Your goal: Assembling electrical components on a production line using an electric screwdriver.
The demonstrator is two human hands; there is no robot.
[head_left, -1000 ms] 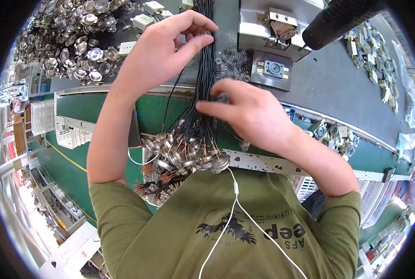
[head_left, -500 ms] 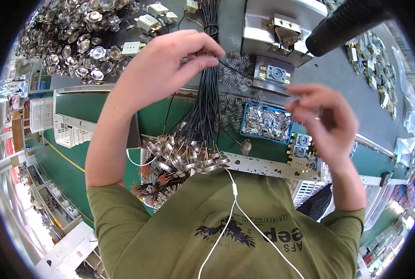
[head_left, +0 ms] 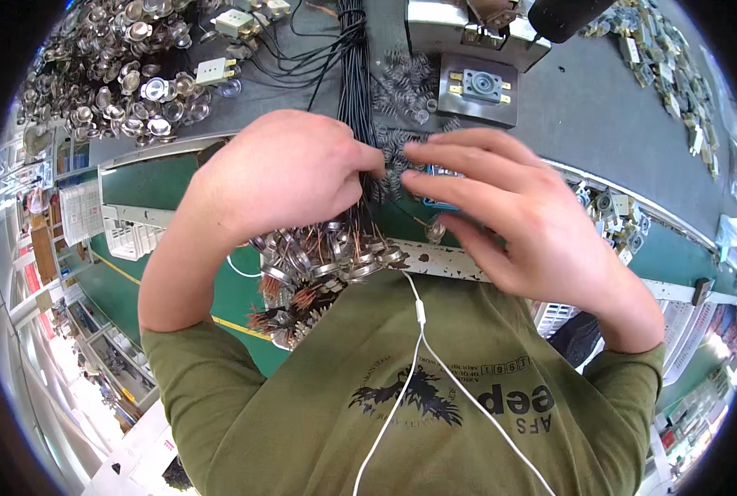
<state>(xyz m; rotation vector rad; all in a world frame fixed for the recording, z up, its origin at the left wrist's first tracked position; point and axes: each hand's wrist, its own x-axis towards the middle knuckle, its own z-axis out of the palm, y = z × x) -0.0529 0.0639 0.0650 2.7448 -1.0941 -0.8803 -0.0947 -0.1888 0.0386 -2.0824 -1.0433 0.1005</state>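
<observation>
My left hand [head_left: 298, 169] is bent over the bundle of black wires [head_left: 356, 91], its thumb and index finger closed together; what lies between them is hidden. Facing it, my right hand [head_left: 525, 215] has its fingers apart, with nothing visible in them, above loose coil springs [head_left: 400, 78] and a blue tray [head_left: 439, 172] that it mostly covers. Below the hands, round metal caps [head_left: 327, 269] hang at the wire ends. One separate cap [head_left: 434, 231] sits at the table edge on its own wire. Beyond, a grey terminal block [head_left: 480, 85] with brass tabs rests on a metal fixture [head_left: 459, 107].
A heap of metal caps [head_left: 128, 78] fills the far left, beside white connector blocks [head_left: 213, 71]. A metal press [head_left: 476, 33] with a black cylinder [head_left: 565, 15] stands at the back. More terminal blocks [head_left: 670, 83] lie far right. A white earphone cord [head_left: 419, 312] hangs over my shirt.
My left hand has come down along the wire bundle toward me. My right hand has moved left from beside the blue tray to over it, its fingers stretching out toward my left hand.
</observation>
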